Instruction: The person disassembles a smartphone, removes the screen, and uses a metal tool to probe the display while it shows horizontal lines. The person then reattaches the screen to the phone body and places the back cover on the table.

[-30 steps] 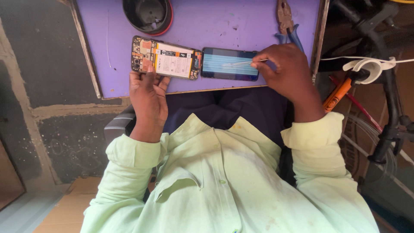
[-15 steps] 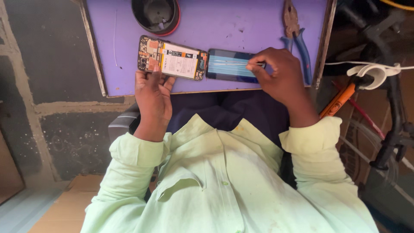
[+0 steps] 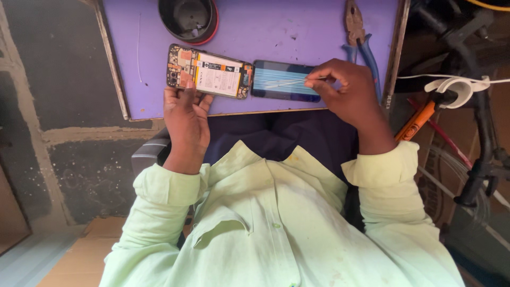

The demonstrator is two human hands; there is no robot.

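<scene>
The left hand (image 3: 186,114) rests at the near edge of the purple tabletop (image 3: 297,32), its fingers laid against the lower side of an opened phone (image 3: 210,72), steadying it rather than closing around it. The phone lies flat with its back off, a white battery filling the middle and the circuit board showing at the end farthest from the right hand.

The right hand (image 3: 348,95) is curled, thumb and forefinger pinched on thin tweezers (image 3: 289,82) whose tips point toward the left hand. The tweezers lie across a dark screen panel (image 3: 284,81) with a bluish sheen, which sits flat just beside the phone, end to end with it, between the two hands. The right hand's knuckles cover the panel's far end.

Beyond the right hand, blue-handled pliers (image 3: 358,34) lie on the tabletop, their handles reaching down to touch or nearly touch the fingers. Beyond the left hand stands a round black dish (image 3: 188,18) with a red rim, partly cut off by the frame's top edge. Out past the right wrist, off the tabletop, an orange-handled tool (image 3: 417,122) leans among cables and dark metal tubes. Both sleeves are pale green.
</scene>
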